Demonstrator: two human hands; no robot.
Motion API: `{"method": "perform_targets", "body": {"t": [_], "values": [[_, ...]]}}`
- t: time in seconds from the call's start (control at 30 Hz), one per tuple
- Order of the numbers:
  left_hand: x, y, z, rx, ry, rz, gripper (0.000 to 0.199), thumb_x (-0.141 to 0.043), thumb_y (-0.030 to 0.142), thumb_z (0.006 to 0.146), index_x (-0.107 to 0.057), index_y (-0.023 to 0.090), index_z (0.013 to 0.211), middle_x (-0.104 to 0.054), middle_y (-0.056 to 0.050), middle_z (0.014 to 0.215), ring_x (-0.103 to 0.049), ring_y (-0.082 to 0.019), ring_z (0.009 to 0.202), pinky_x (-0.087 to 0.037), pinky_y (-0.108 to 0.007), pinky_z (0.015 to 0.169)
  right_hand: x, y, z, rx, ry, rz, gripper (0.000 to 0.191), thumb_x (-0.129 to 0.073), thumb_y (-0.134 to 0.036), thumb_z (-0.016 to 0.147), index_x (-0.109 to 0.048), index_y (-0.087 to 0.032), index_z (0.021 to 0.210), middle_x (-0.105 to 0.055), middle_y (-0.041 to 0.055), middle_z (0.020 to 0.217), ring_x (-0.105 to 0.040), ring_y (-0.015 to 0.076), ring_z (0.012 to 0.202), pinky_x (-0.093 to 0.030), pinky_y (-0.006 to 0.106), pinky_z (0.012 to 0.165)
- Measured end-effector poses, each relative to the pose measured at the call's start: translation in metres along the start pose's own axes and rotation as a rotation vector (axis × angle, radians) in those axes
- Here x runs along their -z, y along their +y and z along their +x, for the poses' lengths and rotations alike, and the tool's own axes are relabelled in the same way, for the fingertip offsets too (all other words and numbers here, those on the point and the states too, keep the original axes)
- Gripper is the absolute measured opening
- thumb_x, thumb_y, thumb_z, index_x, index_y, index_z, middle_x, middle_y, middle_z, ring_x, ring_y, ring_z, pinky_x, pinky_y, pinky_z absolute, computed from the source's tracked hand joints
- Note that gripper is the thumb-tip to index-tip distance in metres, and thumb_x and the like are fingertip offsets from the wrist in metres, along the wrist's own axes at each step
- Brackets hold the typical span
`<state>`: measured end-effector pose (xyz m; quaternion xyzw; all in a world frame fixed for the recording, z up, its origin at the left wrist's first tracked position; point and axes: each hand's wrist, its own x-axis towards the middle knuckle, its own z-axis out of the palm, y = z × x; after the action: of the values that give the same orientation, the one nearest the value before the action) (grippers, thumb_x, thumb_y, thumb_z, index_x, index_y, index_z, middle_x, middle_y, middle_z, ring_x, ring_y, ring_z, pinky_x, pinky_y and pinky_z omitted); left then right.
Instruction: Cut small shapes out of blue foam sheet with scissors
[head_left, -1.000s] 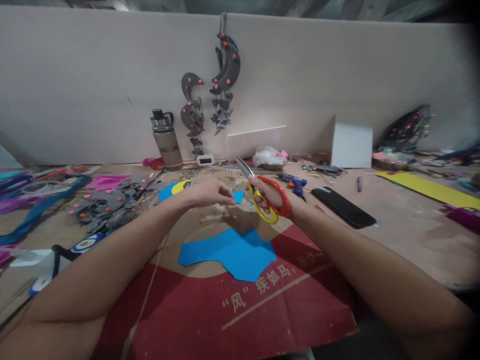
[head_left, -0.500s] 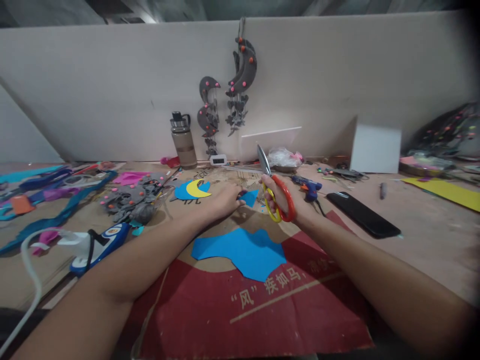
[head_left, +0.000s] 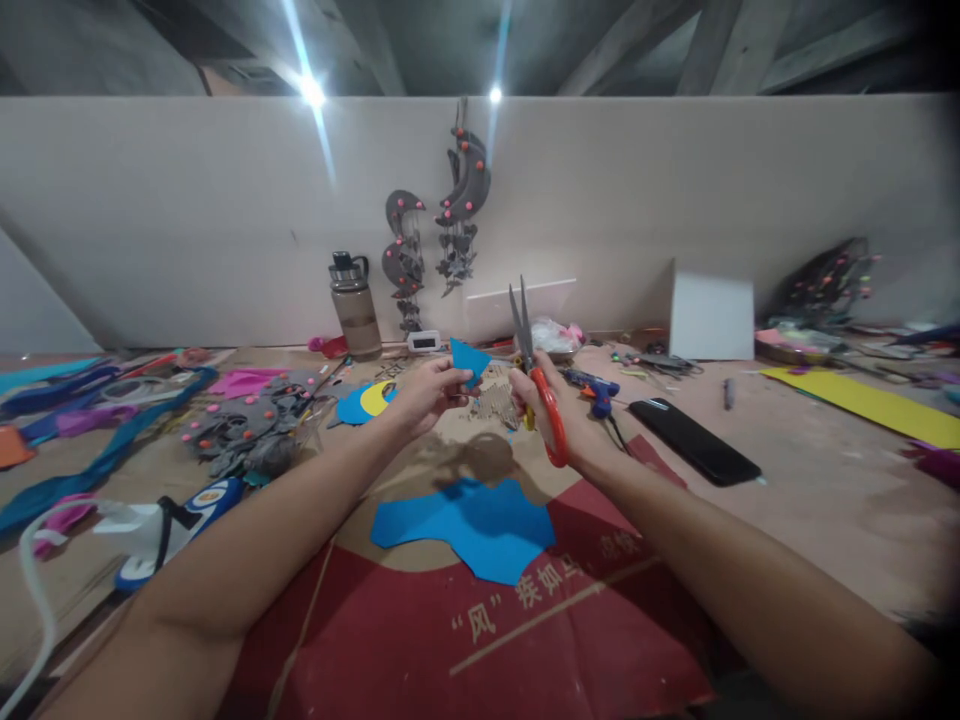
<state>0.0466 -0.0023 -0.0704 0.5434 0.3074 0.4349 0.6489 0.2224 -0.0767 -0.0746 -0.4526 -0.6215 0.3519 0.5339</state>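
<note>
My left hand (head_left: 433, 395) pinches a small blue felt piece (head_left: 468, 360), raised above the cardboard with a pointed corner up. Close by on the right, my right hand (head_left: 551, 395) grips scissors (head_left: 553, 420) with red and yellow handles. Their blades point up and away from me, slightly apart, and do not touch the felt piece. A larger blue felt sheet (head_left: 472, 525) with cut, curved edges lies flat on the red and brown cardboard (head_left: 360, 640) below my hands. Left of my left wrist is a blue felt shape (head_left: 351, 404) with a yellow crescent (head_left: 375, 399) on it, partly hidden.
A black phone (head_left: 694, 440) and a blue glue gun (head_left: 598, 390) lie to the right. On the left are grey felt pieces (head_left: 247, 425) and a power strip (head_left: 187, 530) with a white cable. A bottle (head_left: 355, 310) stands near the back panel, where grey moon hangings (head_left: 469, 180) hang.
My left hand has lifted the small blue felt piece off the cardboard. The scissors have turned, and their blades now show apart. The view has tilted up.
</note>
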Motion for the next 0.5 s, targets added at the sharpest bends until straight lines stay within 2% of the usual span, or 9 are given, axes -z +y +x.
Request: {"method": "perform_targets", "body": {"t": [0.1, 0.2, 0.33, 0.43, 0.5], "values": [[-0.006, 0.016, -0.008, -0.05, 0.01, -0.134, 0.023, -0.076, 0.018, 0.064, -0.055, 0.015, 0.074, -0.066, -0.003, 0.072, -0.062, -0.01, 0.063, -0.046, -0.022, 0.059, 0.001, 0.008, 0.003, 0.016, 0.04, 0.057, 0.036, -0.058, -0.052, 0.083, -0.048, -0.024, 0.102, -0.046, -0.0052, 0.07, -0.046, 0.0109, 0.058, -0.042, 0.024, 0.056], [-0.003, 0.038, -0.014, -0.141, 0.041, -0.206, 0.018, -0.071, 0.014, 0.067, -0.057, 0.016, 0.078, -0.066, 0.0, 0.073, -0.06, -0.007, 0.061, -0.045, -0.019, 0.057, 0.003, 0.009, 0.004, -0.002, 0.049, -0.002, 0.034, -0.059, -0.049, 0.084, -0.05, -0.023, 0.103, -0.049, -0.0045, 0.069, -0.046, 0.0112, 0.056, -0.04, 0.024, 0.054], [0.005, 0.072, -0.024, -0.3, 0.15, -0.259, 0.014, -0.067, 0.016, 0.07, -0.054, 0.017, 0.075, -0.063, 0.002, 0.07, -0.057, -0.006, 0.057, -0.043, -0.018, 0.055, 0.005, 0.003, 0.002, -0.08, 0.007, -0.338, 0.036, -0.063, -0.046, 0.082, -0.058, -0.022, 0.108, -0.06, 0.0009, 0.075, -0.051, 0.0143, 0.061, -0.038, 0.025, 0.056], [0.007, 0.088, -0.034, -0.395, 0.162, -0.253, 0.013, -0.066, 0.018, 0.074, -0.053, 0.018, 0.075, -0.063, 0.001, 0.07, -0.059, -0.007, 0.059, -0.043, -0.019, 0.054, 0.0, 0.0, -0.003, -0.175, -0.089, -0.604, 0.038, -0.064, -0.044, 0.081, -0.063, -0.022, 0.111, -0.066, 0.0049, 0.081, -0.056, 0.0166, 0.064, -0.037, 0.026, 0.057], [0.006, 0.093, -0.04, -0.413, 0.154, -0.228, 0.012, -0.066, 0.018, 0.075, -0.054, 0.018, 0.076, -0.063, 0.001, 0.07, -0.061, -0.008, 0.061, -0.043, -0.019, 0.054, -0.006, 0.002, -0.008, -0.156, -0.151, -0.751, 0.039, -0.063, -0.04, 0.081, -0.063, -0.022, 0.116, -0.068, 0.0067, 0.084, -0.058, 0.0179, 0.068, -0.037, 0.027, 0.059]]}}
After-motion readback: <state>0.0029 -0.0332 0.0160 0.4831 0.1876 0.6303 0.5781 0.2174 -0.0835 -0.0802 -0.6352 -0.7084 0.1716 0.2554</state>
